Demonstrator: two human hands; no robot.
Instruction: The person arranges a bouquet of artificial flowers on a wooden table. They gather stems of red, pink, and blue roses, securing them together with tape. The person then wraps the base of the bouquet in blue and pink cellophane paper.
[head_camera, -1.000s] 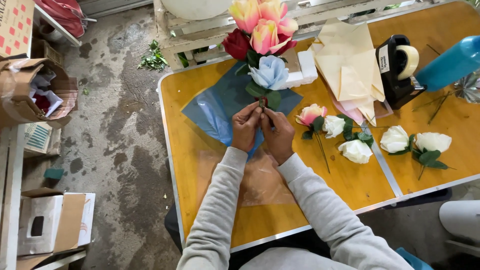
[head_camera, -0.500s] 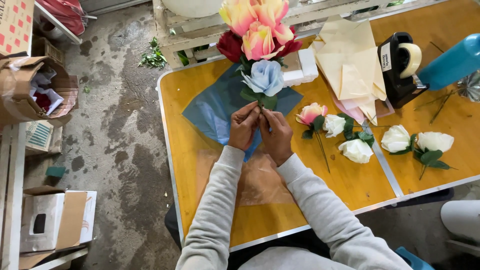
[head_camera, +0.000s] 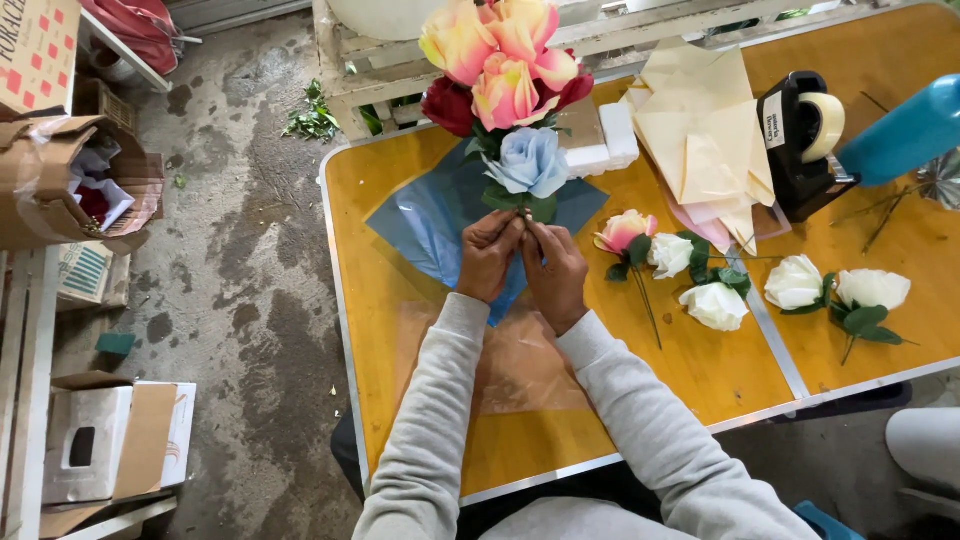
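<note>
So there's a big orange folding table taking up most of the view, with a sheet of blue wrapping paper spread on its near-left part. Over that paper sits the bouquet, pink-yellow blooms and a dark red one up top and a pale blue rose lowest. Both hands are bunched right together at the stems just under the blue rose: left hand has its fingers curled shut around the stems, right hand is pinched closed on them from the other side, knuckles touching. Off to the right are loose cream paper sheets, a black tape dispenser, and a few white roses lying flat.
</note>
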